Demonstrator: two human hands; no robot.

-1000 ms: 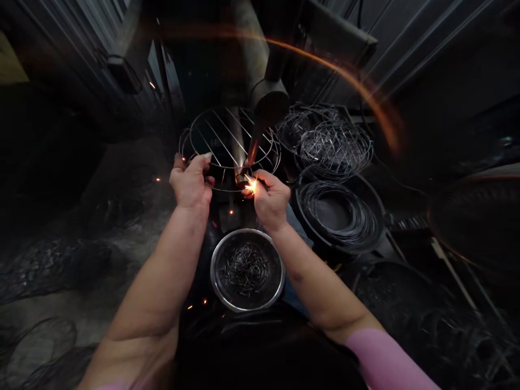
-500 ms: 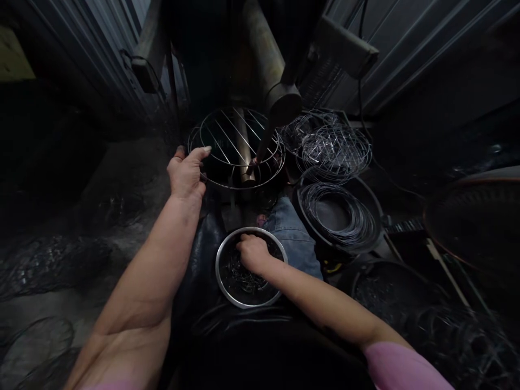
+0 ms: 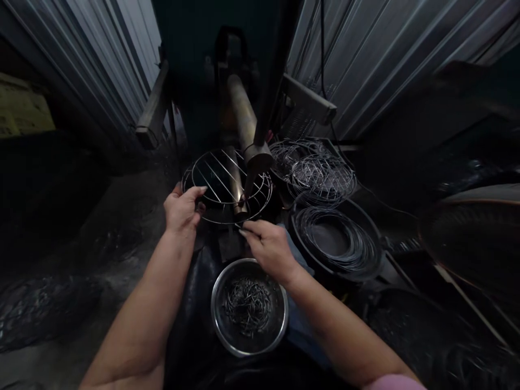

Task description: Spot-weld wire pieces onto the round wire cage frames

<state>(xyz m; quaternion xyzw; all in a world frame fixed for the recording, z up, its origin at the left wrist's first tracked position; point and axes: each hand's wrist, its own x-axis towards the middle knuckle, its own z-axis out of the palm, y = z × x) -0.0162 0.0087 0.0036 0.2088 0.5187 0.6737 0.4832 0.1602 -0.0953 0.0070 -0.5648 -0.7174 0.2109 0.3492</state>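
My left hand point(image 3: 180, 210) grips the left side of a round wire rack point(image 3: 220, 222), thumb on top. The rack has two rings and parallel bars, and it sits around a lower brass-coloured rod point(image 3: 234, 181). Above it a thick metal cylinder point(image 3: 246, 119) carries a pointed tip that comes down close to the rack's front bars. At the rack's front edge my right hand point(image 3: 270, 246) pinches a short piece of wire point(image 3: 239, 226). Below that hand, a metal bowl point(image 3: 214, 311) at my lap contains many short wire pieces point(image 3: 248, 306).
On the right, a dark basin point(image 3: 376, 230) holds coiled wire rings point(image 3: 337, 238). Behind it lies a pile of finished-looking wire racks point(image 3: 320, 173). A beam point(image 3: 311, 100) and a cable point(image 3: 323, 49) stand at the back right. Another beam point(image 3: 152, 111) is at left.
My right hand has come up out of the bowl to the rack's front edge with a short wire piece. My left hand keeps its hold on the rack. The camera view has tilted upward.
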